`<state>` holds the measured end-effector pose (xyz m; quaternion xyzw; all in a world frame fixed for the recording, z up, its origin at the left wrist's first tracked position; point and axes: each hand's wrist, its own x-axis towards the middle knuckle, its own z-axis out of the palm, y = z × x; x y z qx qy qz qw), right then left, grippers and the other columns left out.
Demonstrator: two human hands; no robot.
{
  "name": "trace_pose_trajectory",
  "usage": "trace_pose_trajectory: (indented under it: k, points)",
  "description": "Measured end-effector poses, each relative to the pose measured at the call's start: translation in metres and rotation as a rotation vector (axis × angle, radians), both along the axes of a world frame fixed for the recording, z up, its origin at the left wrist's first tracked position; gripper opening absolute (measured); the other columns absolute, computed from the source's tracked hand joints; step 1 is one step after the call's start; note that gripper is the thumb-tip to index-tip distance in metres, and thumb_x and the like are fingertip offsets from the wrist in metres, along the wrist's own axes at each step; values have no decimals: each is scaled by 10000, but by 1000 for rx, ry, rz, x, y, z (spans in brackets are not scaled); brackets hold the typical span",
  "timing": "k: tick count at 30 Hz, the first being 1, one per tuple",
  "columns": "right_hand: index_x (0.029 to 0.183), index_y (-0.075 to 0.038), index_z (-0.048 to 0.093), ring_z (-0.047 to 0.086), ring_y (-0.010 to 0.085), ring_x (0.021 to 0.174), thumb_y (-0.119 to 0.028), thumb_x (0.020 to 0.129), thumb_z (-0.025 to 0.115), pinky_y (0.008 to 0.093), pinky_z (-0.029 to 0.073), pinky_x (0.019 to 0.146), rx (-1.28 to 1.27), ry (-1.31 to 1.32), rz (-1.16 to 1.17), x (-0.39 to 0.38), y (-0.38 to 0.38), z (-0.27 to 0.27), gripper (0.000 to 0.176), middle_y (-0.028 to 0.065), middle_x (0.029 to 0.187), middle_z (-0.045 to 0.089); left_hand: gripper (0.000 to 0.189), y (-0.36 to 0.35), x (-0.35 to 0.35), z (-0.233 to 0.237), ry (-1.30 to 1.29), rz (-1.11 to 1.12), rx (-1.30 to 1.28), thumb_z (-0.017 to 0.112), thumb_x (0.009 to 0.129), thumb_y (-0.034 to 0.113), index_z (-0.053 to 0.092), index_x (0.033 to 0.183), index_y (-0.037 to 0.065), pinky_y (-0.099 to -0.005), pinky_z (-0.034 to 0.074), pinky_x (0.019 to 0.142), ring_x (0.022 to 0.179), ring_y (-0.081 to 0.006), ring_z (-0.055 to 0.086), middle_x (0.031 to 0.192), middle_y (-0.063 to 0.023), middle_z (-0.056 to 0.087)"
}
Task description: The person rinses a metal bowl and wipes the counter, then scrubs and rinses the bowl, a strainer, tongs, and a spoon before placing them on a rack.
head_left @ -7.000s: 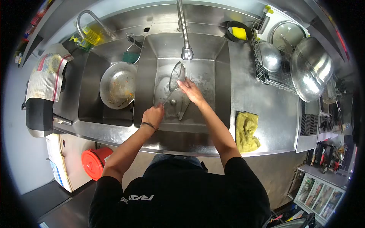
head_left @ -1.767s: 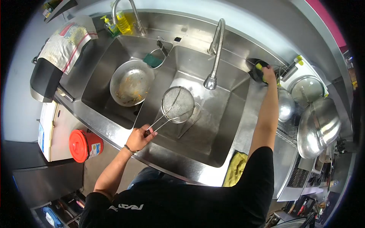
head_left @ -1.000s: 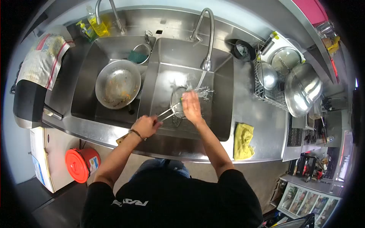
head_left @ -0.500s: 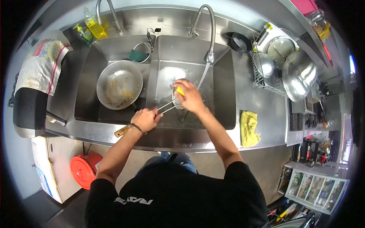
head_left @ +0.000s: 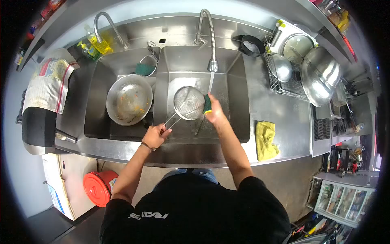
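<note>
My left hand [head_left: 156, 136] is closed round the wire handle of a mesh strainer [head_left: 189, 101], whose round basket hangs over the right sink basin [head_left: 237, 85]. In my right hand [head_left: 217, 113] is a green and yellow sponge [head_left: 207, 104], held at the right side of the strainer's rim. Water runs from the tap [head_left: 213, 65] just behind the sponge. A large metal pan [head_left: 129, 99] with orange food scraps lies in the left basin, next to a small round metal vessel with a green scouring pad [head_left: 144, 69].
Yellow dish soap [head_left: 101, 45] stands at the back left. A yellow cloth [head_left: 266, 140] lies on the right counter. Behind it, a wire dish rack [head_left: 286, 92] holds lids and a big metal bowl [head_left: 323, 75]. A red lidded bucket [head_left: 97, 189] stands on the floor.
My right hand has moved right with the sponge, from over the strainer to its right edge. The strainer's mesh now shows fully, and my left hand sits slightly lower.
</note>
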<state>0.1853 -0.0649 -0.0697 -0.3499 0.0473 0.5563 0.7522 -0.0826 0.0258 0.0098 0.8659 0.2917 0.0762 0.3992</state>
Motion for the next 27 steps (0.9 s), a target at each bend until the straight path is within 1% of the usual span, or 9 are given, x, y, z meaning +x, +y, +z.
trace_pose_trajectory:
  k: [3,5,9,13,15,18,22,25,27]
  points:
    - [1053,-36,530,574,237,882,-353,871,502,374,454,808,3,78,10,-18,7,18,367,80,1007,592,321,-10,8,-5,-14,69,-31,636,804,242,487,644,7,-332,406,451,432,-253,511,509,-135,530]
    - [1091,-23,513,575,244,922,-347,903,429,385,453,826,-363,26,-209,-27,17,23,384,107,1040,576,319,-15,13,-16,3,86,-7,637,804,244,493,645,9,-335,406,448,440,-256,525,512,-135,533]
    - [1153,-27,474,548,260,973,-380,896,433,425,448,843,-128,245,-357,-32,26,6,439,121,1088,546,308,-23,18,-21,23,147,49,633,806,258,508,660,16,-342,413,451,451,-277,540,510,-137,533]
    - [1084,-108,498,540,196,874,-435,902,399,401,462,698,-182,333,-399,-70,36,32,388,56,1001,567,301,-29,37,-24,13,219,163,615,814,267,520,675,18,-372,429,472,492,-332,553,528,-150,545]
    - [986,-127,514,533,176,686,-483,897,381,343,442,559,-276,299,-352,-59,47,24,390,37,861,574,288,-38,51,-23,1,256,119,604,819,259,521,684,19,-402,440,499,541,-355,567,562,-160,562]
    - [834,-65,497,498,180,449,-598,855,363,288,405,392,-379,-68,-302,-48,52,-1,550,46,595,523,273,-50,65,-27,41,312,214,543,850,271,532,728,28,-428,473,542,591,-353,592,576,-172,574]
    - [858,-54,494,546,185,560,-650,828,331,337,466,535,-155,121,-141,-74,38,2,619,73,665,547,187,-56,74,-25,213,304,431,508,858,212,527,817,30,-415,482,521,580,-341,599,633,-165,598]
    - [911,-73,509,513,165,616,-357,839,574,309,448,597,-33,-63,50,-93,33,-1,301,38,694,507,142,-50,82,-37,422,276,583,459,856,177,501,908,52,-430,499,534,594,-339,611,679,-153,614]
    - [906,-83,492,470,149,599,-152,812,558,293,409,569,20,81,53,-75,39,-7,134,4,633,452,138,-48,81,-39,315,144,636,445,839,129,478,953,57,-426,507,530,596,-334,620,712,-149,617]
